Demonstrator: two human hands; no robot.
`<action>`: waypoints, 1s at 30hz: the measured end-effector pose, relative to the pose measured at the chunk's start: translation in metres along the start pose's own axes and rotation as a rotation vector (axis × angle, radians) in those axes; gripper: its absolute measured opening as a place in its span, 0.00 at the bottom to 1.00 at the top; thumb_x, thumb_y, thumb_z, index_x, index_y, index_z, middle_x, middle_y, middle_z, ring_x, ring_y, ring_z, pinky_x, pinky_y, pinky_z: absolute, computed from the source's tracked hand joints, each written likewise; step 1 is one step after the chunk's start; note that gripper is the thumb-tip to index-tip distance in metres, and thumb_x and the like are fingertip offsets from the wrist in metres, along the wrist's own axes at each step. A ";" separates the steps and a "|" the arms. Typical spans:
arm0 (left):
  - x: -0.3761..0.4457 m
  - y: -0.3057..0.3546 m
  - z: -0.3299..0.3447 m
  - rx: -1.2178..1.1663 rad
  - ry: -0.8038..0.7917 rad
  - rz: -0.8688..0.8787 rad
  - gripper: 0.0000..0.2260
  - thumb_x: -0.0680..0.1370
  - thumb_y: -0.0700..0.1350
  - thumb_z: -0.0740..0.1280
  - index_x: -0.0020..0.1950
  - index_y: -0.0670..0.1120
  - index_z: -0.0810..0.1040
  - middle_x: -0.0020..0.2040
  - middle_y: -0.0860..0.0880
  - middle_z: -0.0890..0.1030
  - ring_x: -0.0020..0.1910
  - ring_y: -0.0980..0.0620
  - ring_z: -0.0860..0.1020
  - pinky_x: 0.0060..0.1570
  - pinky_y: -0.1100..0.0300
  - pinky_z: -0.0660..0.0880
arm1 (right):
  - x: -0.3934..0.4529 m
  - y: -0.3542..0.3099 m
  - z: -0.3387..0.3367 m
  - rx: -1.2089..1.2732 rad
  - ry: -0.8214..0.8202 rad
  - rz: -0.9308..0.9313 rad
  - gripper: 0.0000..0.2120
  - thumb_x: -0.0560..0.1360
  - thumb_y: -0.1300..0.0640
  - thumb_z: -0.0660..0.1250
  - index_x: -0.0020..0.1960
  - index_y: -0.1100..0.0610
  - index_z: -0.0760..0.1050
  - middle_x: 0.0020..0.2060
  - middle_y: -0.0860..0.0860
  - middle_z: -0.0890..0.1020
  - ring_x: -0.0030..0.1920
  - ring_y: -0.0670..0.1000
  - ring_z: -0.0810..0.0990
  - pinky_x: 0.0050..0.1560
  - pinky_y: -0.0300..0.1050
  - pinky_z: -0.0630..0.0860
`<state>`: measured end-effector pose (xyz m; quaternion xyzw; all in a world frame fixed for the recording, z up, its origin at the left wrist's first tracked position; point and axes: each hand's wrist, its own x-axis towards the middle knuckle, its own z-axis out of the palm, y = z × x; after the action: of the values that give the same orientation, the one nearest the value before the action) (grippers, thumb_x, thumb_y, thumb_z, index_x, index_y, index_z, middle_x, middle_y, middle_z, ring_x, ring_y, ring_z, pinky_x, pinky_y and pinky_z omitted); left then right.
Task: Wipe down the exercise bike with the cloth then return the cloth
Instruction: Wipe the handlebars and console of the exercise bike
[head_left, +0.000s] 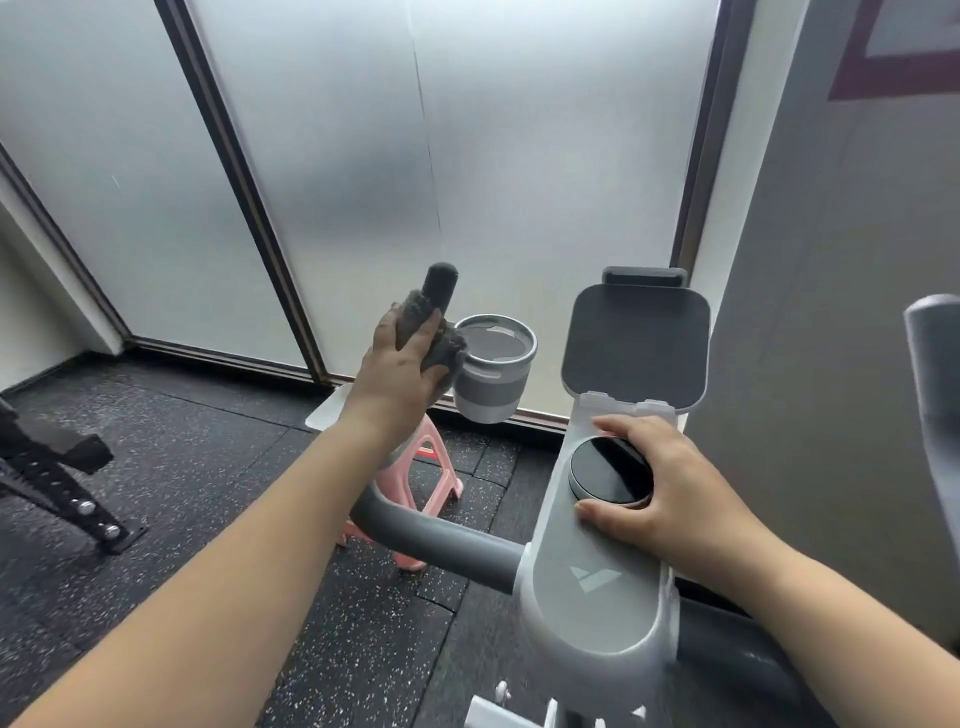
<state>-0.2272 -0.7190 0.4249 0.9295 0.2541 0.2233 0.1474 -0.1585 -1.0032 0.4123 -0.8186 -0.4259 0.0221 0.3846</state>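
Observation:
The exercise bike's white and grey console (592, 597) fills the lower right, with a round black dial (608, 470) and a dark tablet holder (636, 338) above it. My left hand (400, 374) grips a grey cloth (441, 338) wrapped around the upright left handlebar grip (440, 286), whose dark tip sticks out above the cloth. My right hand (660, 488) rests flat on the console, fingers curled around the dial's right side. A grey cup holder (493, 374) hangs just right of the cloth.
A pink plastic stool (431, 483) stands on the speckled black rubber floor (208, 467) under the left handlebar. Black gym equipment (57, 478) sits at the far left. Frosted glass panels (337, 156) close off the front, and a grey wall (831, 260) rises on the right.

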 end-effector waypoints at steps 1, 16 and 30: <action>0.001 -0.002 0.000 0.017 -0.020 0.005 0.27 0.78 0.48 0.63 0.75 0.57 0.57 0.77 0.44 0.48 0.75 0.41 0.56 0.74 0.49 0.55 | 0.000 0.000 0.000 -0.001 0.000 -0.002 0.37 0.62 0.46 0.77 0.68 0.45 0.67 0.59 0.39 0.70 0.61 0.39 0.67 0.62 0.32 0.60; -0.047 -0.007 -0.060 0.251 -0.358 -0.159 0.19 0.76 0.38 0.66 0.64 0.54 0.77 0.52 0.48 0.80 0.46 0.50 0.79 0.48 0.60 0.75 | 0.000 0.001 0.001 -0.001 0.004 -0.008 0.36 0.63 0.46 0.77 0.68 0.47 0.67 0.61 0.42 0.72 0.61 0.40 0.66 0.63 0.34 0.61; -0.048 0.004 -0.037 0.243 -0.292 -0.190 0.23 0.78 0.42 0.61 0.73 0.51 0.64 0.65 0.41 0.74 0.60 0.42 0.75 0.55 0.57 0.72 | 0.000 0.000 0.000 0.003 -0.006 0.012 0.38 0.63 0.45 0.77 0.69 0.47 0.66 0.64 0.44 0.71 0.67 0.45 0.66 0.68 0.40 0.62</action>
<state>-0.2809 -0.7421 0.4418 0.9348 0.3414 0.0392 0.0900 -0.1588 -1.0033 0.4117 -0.8206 -0.4220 0.0275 0.3844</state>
